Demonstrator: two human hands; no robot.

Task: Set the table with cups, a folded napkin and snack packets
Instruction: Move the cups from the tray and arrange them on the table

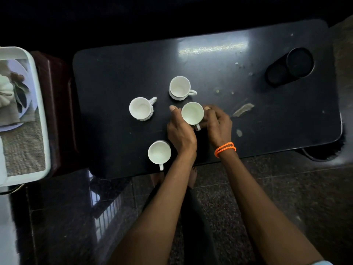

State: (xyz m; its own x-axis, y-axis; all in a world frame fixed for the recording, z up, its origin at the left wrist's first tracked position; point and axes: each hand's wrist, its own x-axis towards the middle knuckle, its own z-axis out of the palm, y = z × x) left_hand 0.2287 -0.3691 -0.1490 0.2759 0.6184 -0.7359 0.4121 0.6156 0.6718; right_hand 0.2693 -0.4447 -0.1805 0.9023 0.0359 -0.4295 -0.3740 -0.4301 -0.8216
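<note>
Cup-placing step: left hand [181, 134] and right hand [218, 126] both clasp fourth cup [192, 113], beside far cup [180, 87]; next, release, fetch napkin

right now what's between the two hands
In the head view, a white cup sits between the left hand and right hand, both gripping it.

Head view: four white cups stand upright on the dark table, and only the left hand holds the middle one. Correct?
Not quite. Both the left hand and the right hand hold the middle cup, as the head view shows. The four cups on the dark table are right.
</note>
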